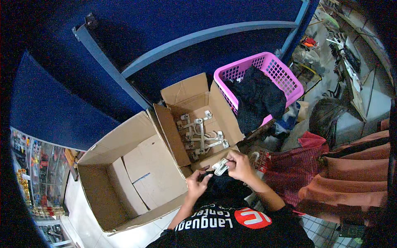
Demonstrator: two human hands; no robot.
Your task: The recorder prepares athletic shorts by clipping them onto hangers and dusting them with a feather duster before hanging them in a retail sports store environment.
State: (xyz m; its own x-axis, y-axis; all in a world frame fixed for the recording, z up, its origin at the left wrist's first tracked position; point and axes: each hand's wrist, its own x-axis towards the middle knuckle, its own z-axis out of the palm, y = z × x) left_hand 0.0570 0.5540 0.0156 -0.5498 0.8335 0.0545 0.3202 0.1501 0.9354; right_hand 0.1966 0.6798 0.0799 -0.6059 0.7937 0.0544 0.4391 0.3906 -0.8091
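My right hand (238,163) grips a white plastic hanger clip (220,166) between thumb and fingers, in front of my chest. Just to its left is my left hand (197,184), its thumb and fingers apart, with nothing plainly in it. Black cloth (223,184) lies below both hands; whether it is a separate garment or part of my shirt is hard to tell. Beyond the hands stands an open cardboard box (225,108) in which several white plastic clip hangers (201,133) lie in a loose pile.
A larger open cardboard box (158,170) stands to the left on white tiles. Behind on the right, a pink plastic basket (297,88) holds black clothing (257,96). A red mesh sack (288,167) and orange-brown cushioned seating (356,173) are at right. Blue panels with a metal frame (198,38) rise ahead.
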